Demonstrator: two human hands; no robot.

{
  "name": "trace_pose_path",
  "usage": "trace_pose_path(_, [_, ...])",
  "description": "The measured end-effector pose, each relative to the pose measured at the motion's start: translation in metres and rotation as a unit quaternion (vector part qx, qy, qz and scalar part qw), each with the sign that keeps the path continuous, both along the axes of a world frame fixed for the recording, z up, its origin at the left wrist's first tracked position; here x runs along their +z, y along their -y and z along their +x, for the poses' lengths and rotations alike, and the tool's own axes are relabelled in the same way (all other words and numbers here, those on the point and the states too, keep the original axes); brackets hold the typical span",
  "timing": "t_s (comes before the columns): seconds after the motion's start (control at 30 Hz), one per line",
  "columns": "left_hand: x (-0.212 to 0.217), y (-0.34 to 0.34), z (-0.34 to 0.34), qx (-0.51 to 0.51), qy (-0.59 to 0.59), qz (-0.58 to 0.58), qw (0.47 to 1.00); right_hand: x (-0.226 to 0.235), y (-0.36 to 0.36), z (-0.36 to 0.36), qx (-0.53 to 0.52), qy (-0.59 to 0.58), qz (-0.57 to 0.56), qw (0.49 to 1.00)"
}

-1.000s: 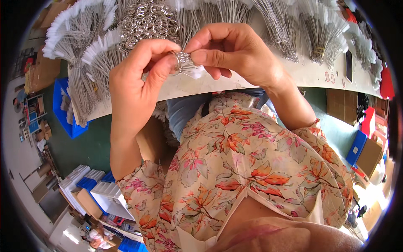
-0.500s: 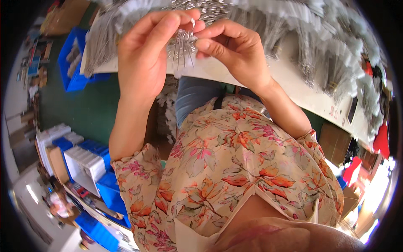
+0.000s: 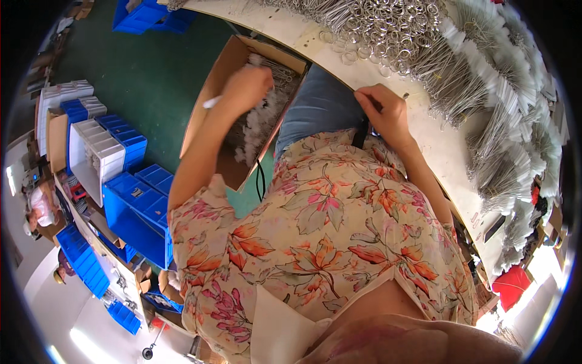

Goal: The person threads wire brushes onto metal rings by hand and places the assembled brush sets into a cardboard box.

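Observation:
My left hand (image 3: pixel 250 85) reaches down over an open cardboard box (image 3: pixel 209 106) beside my left knee. Its fingers are closed on a tagged wire piece, and a white tag (image 3: pixel 212 102) sticks out below the hand. Inside the box lies a heap of wire pieces with white tags (image 3: pixel 262 124). My right hand (image 3: pixel 383 112) rests on the near edge of the pale worktable (image 3: pixel 424 136), fingers curled, with nothing visible in it. A pile of loose metal rings (image 3: pixel 394 24) lies on the table beyond it.
Bundles of thin wires with white tags (image 3: pixel 503 121) cover the right side of the table. Blue plastic bins (image 3: pixel 136 209) and white boxes (image 3: pixel 100 151) stand on the green floor at the left. More blue bins (image 3: pixel 142 15) sit at the far left.
Both hands were together above the table working a ringed wire piece. Now my left hand has swung down left to the box, and my right hand has dropped to the table edge.

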State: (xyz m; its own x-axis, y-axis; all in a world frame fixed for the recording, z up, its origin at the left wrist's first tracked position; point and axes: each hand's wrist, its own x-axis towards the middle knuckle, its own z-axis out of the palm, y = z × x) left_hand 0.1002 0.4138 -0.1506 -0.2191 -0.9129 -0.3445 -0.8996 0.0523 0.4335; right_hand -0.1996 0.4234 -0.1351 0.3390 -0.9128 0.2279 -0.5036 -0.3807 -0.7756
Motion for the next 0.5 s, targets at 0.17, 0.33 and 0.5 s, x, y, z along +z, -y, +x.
trace_pose_path(0.17, [-0.140, 0.009, -0.028, -0.163, 0.083, -0.035, 0.982, 0.005, -0.006, 0.003, -0.003, -0.060, -0.056, 0.997])
trace_pose_path(0.33, [-0.196, 0.068, -0.037, -0.139, 0.127, -0.044, 0.981, 0.005, -0.014, -0.007, -0.004, -0.059, -0.051, 0.997])
trace_pose_path(0.5, [-0.253, 0.035, -0.033, -0.086, 0.129, -0.022, 0.988, 0.011, -0.012, -0.005, -0.006, -0.053, -0.071, 0.996])
